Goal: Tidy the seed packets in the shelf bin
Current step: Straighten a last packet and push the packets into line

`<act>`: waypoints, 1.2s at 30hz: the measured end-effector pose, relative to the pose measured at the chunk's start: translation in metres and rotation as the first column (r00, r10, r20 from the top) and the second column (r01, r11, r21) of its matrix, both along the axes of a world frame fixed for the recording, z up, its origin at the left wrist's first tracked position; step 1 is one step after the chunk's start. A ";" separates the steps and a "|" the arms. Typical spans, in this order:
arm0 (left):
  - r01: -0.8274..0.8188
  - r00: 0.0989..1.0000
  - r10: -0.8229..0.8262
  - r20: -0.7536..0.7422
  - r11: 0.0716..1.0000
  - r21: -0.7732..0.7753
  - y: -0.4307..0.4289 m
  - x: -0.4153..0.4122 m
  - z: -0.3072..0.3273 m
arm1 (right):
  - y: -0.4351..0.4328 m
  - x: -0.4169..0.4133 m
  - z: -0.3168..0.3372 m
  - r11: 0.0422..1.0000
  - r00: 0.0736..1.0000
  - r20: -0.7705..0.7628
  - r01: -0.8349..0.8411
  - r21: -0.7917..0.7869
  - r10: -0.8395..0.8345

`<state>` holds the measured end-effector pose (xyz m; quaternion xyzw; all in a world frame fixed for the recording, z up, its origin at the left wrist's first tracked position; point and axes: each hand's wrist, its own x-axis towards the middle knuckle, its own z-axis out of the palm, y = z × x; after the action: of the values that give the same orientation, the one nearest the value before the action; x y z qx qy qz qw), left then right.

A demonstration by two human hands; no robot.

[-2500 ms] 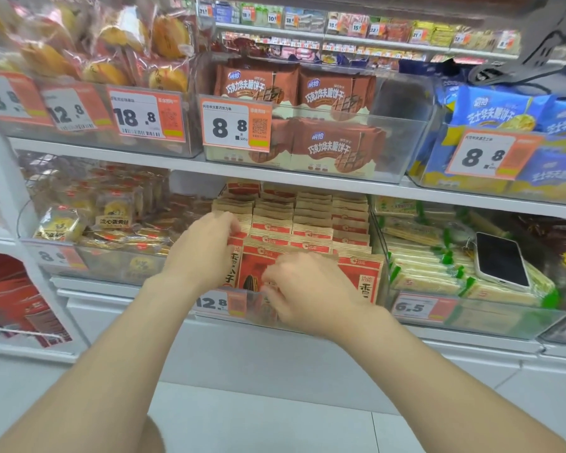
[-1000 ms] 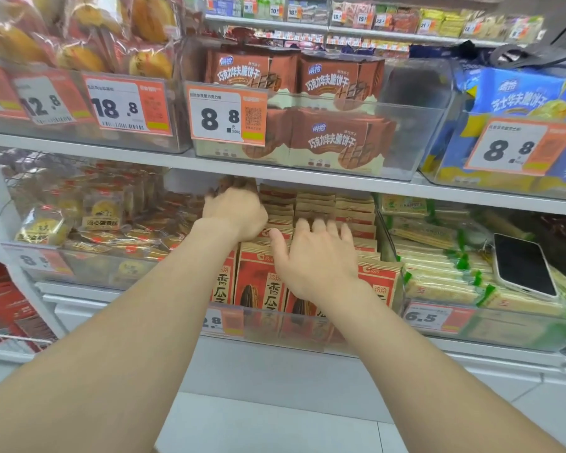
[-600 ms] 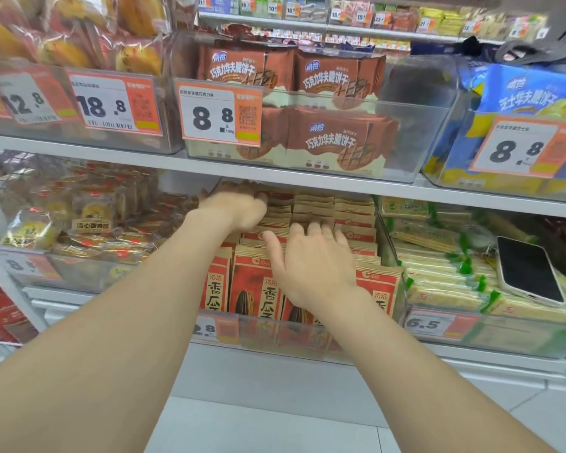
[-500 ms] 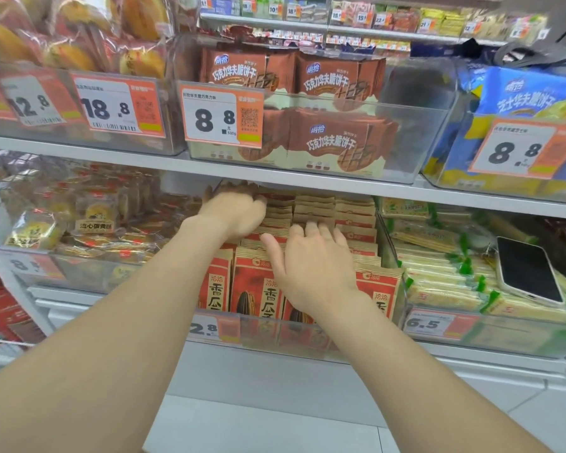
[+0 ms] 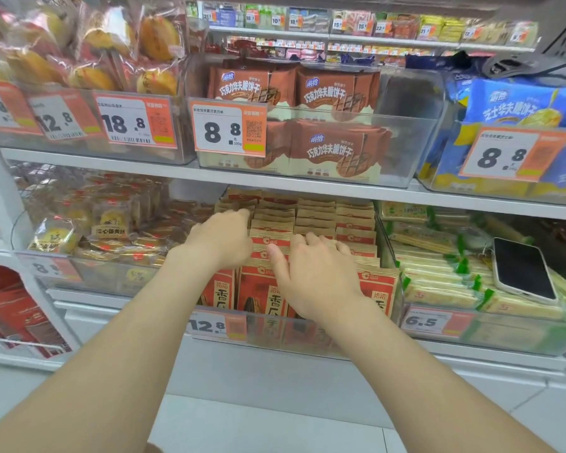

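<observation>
Shop shelving: in the clear bin (image 5: 275, 333) upright seed packets (image 5: 316, 217) stand in rows; the right hand (image 5: 317, 273) lies flat, fingers spread, on the front tops; the left hand (image 5: 223, 237) curls over the left row further back, grip unclear; pushing unevenly could topple packets backward

The way into the bin (image 5: 275, 333) is the low gap between the tops of the seed packets (image 5: 314, 217) and the shelf (image 5: 307, 184) overhead. Two arms fill much of that gap: the left grip (image 5: 223, 237) sits on the back-left rows and the right grip (image 5: 317, 276) lies on the middle rows, nearer the front. The packets stand pressed together from wall to wall. The bin's clear front, with its price tag (image 5: 209, 325), bars a low reach. A side wall (image 5: 381, 237) closes the right, and beyond it a phone (image 5: 521, 269) lies on the neighbouring packs.
</observation>
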<state>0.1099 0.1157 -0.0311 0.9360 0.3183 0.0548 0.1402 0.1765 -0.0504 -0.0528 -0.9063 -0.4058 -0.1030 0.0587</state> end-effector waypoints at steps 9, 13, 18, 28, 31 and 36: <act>-0.030 0.963 0.016 -0.268 0.998 -0.048 0.030 0.041 0.003 | 0.004 -0.002 0.001 0.999 1.000 -0.028 0.003 -0.036 -0.004; -0.042 0.971 0.032 -0.235 0.998 -0.041 0.031 0.039 -0.001 | 0.003 0.000 0.002 0.999 0.998 -0.056 -0.010 -0.037 0.007; -0.016 0.997 0.018 -0.074 1.000 0.026 0.008 0.025 0.010 | -0.003 0.000 0.007 0.989 0.981 -0.146 -0.119 0.089 0.131; 0.150 0.962 -0.149 -0.227 0.989 -0.011 -0.023 -0.025 0.006 | -0.041 0.039 0.006 0.968 0.944 -0.227 0.211 -0.138 -0.238; 0.164 0.968 -0.142 -0.207 0.982 0.092 -0.022 -0.019 -0.008 | -0.034 0.054 -0.004 0.987 0.972 -0.176 0.149 -0.066 -0.159; 0.150 0.989 -0.146 -0.034 0.966 0.212 -0.008 -0.001 -0.030 | -0.027 0.056 -0.007 0.998 0.984 -0.170 -0.057 -0.032 0.051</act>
<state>0.1085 0.1076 -0.0615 0.9671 0.2413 0.0697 0.0395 0.2322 -0.0770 -0.0601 -0.9013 -0.4257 -0.0165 0.0790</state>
